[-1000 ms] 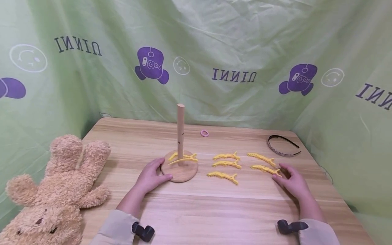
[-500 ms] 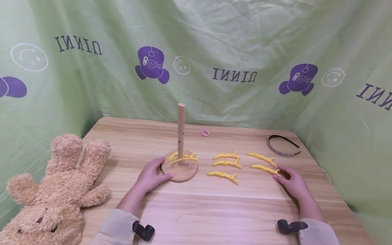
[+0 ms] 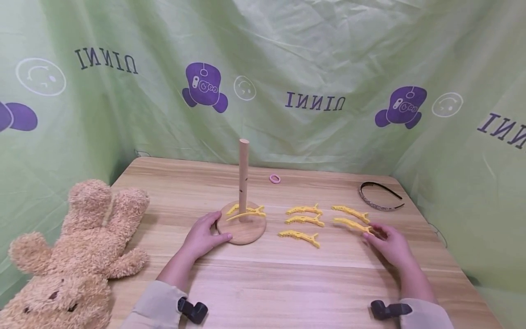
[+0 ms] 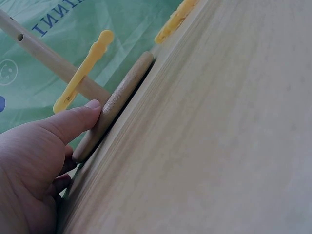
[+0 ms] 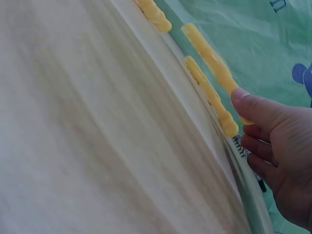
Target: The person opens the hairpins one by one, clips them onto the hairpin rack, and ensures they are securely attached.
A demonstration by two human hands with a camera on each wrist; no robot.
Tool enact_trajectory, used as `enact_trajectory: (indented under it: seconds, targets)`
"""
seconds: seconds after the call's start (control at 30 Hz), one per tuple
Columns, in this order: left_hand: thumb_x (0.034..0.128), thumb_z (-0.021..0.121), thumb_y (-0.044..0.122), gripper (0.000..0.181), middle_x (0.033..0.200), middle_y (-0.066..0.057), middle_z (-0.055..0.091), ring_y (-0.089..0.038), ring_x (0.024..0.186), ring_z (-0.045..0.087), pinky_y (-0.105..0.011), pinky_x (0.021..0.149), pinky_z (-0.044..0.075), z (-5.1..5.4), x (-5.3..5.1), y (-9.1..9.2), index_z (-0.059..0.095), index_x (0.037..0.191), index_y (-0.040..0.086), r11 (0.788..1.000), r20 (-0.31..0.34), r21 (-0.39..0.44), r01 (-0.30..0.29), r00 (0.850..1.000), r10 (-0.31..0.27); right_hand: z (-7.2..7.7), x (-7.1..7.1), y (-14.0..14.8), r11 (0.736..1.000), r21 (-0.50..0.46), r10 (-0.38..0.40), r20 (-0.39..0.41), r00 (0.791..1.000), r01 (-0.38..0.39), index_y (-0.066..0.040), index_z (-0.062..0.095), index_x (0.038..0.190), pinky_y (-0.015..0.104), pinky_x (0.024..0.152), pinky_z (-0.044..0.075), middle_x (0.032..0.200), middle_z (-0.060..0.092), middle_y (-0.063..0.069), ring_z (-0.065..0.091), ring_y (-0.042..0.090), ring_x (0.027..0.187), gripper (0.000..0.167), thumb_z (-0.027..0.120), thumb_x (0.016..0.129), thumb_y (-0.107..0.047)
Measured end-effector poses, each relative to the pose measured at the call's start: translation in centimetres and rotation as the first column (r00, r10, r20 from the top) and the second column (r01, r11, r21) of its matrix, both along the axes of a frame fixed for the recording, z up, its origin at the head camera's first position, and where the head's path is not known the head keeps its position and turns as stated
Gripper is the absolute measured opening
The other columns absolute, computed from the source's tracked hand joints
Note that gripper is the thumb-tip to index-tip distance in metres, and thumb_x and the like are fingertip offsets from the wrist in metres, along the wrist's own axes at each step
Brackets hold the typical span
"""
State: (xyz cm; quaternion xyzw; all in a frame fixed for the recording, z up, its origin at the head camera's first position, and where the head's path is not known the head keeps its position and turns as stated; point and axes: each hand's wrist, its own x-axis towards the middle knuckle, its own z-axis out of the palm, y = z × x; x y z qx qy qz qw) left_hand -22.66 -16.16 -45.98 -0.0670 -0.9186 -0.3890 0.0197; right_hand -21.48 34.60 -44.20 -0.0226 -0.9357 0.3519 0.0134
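Right hand (image 3: 391, 246) pinches a curved yellow plastic clip (image 3: 351, 224) by its right end, above the tabletop (image 3: 304, 283) at right; best kept clear of the matching far clip (image 3: 349, 212); left hand (image 3: 204, 236) grips the round wooden base (image 3: 247, 234).

Booth with green cloth walls (image 3: 287, 55)

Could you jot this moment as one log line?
left hand: holds wooden stand | right hand: pinches yellow clip | pinched clip: above table

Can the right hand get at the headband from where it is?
Probably yes: nothing seems to stand between the right hand and the headband, though that hand holds a yellow clip.
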Motion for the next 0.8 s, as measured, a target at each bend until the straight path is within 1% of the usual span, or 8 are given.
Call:
enact_trajectory:
  seconds: [0.07, 0.13, 0.2, 0.27, 0.3, 0.4, 0.5, 0.8]
  targets:
    - [0.0789, 0.079, 0.038, 0.084, 0.149, -0.024, 0.044, -0.044, 0.141, 0.036, -0.056, 0.119, 0.028, 0.0, 0.0, 0.0, 0.045, 0.143, -0.004, 1.000, 0.001, 0.002, 0.000, 1.000, 0.000, 0.2, 0.0, -0.7, 0.999, -0.035, 0.008, -0.005, 1.000, -0.008, 0.004, 0.048, 0.136, 0.046, 0.105, 0.047, 0.135, 0.053, 0.032, 0.054, 0.046, 0.123, 0.063, 0.066, 0.093, -0.038]
    - [0.0788, 0.079, 0.038, 0.084, 0.149, -0.024, 0.044, -0.044, 0.141, 0.036, -0.056, 0.119, 0.028, -0.1, 0.0, 0.0, 0.045, 0.143, -0.004, 1.000, 0.000, 0.002, 0.000, 1.000, 0.000, 0.4, -0.2, -1.4, 0.998, -0.062, 0.019, -0.016, 1.000, -0.020, 0.004, 0.050, 0.135, 0.026, 0.097, 0.051, 0.131, 0.057, 0.030, 0.058, 0.041, 0.118, 0.060, 0.067, 0.093, -0.034]
    - [0.0787, 0.080, 0.037, 0.084, 0.149, -0.024, 0.044, -0.044, 0.141, 0.035, -0.056, 0.119, 0.027, -0.1, 0.0, 0.0, 0.045, 0.143, -0.004, 1.000, 0.000, 0.006, 0.002, 1.000, -0.002, 0.5, -0.4, -2.3, 0.997, -0.061, 0.044, -0.042, 0.998, -0.046, 0.005, 0.051, 0.133, 0.009, 0.085, 0.048, 0.127, 0.061, 0.027, 0.061, 0.037, 0.114, 0.056, 0.068, 0.092, -0.030]
    - [0.0787, 0.080, 0.037, 0.084, 0.150, -0.024, 0.043, -0.044, 0.142, 0.035, -0.056, 0.119, 0.026, -0.2, 0.0, 0.0, 0.045, 0.143, -0.004, 1.000, 0.000, 0.009, 0.003, 1.000, -0.003, 0.6, -0.8, -3.2, 0.994, -0.074, 0.070, -0.071, 0.995, -0.075, 0.005, 0.052, 0.133, 0.004, 0.083, 0.045, 0.126, 0.061, 0.027, 0.061, 0.037, 0.114, 0.053, 0.069, 0.092, -0.025]
    - [0.0788, 0.080, 0.037, 0.084, 0.150, -0.024, 0.043, -0.044, 0.142, 0.035, -0.056, 0.119, 0.026, -0.2, 0.0, 0.0, 0.045, 0.143, -0.004, 1.000, 0.000, 0.010, 0.003, 1.000, -0.003, 0.7, -1.0, -3.8, 0.993, -0.079, 0.081, -0.082, 0.993, -0.087, 0.005, 0.051, 0.134, 0.007, 0.086, 0.048, 0.126, 0.061, 0.027, 0.061, 0.038, 0.115, 0.053, 0.068, 0.092, -0.023]
    - [0.0787, 0.080, 0.036, 0.084, 0.150, -0.024, 0.043, -0.044, 0.142, 0.034, -0.056, 0.119, 0.026, -0.1, 0.0, 0.0, 0.045, 0.143, -0.005, 1.000, 0.000, 0.015, 0.004, 1.000, -0.004, 0.9, -1.5, -5.5, 0.989, -0.091, 0.110, -0.107, 0.988, -0.120, 0.004, 0.050, 0.136, 0.029, 0.098, 0.054, 0.126, 0.061, 0.027, 0.060, 0.039, 0.116, 0.053, 0.068, 0.092, -0.019]
    - [0.0785, 0.080, 0.036, 0.084, 0.150, -0.024, 0.044, -0.043, 0.142, 0.035, -0.056, 0.119, 0.026, 0.0, 0.0, 0.1, 0.045, 0.143, -0.005, 1.000, 0.002, 0.018, 0.004, 1.000, -0.004, 1.2, -1.8, -7.2, 0.985, -0.094, 0.130, -0.126, 0.984, -0.142, 0.003, 0.051, 0.137, 0.050, 0.101, 0.049, 0.126, 0.061, 0.027, 0.061, 0.041, 0.116, 0.053, 0.068, 0.092, -0.019]
    - [0.0788, 0.080, 0.038, 0.084, 0.150, -0.024, 0.043, -0.043, 0.142, 0.034, -0.056, 0.119, 0.026, -0.1, 0.0, 0.0, 0.044, 0.143, -0.003, 1.000, 0.006, 0.013, 0.001, 1.000, -0.001, 2.5, -2.5, -12.5, 0.978, -0.087, 0.176, -0.150, 0.973, -0.191, -0.003, 0.058, 0.133, 0.052, 0.101, 0.050, 0.125, 0.066, 0.022, 0.062, 0.040, 0.117, 0.050, 0.071, 0.090, -0.024]
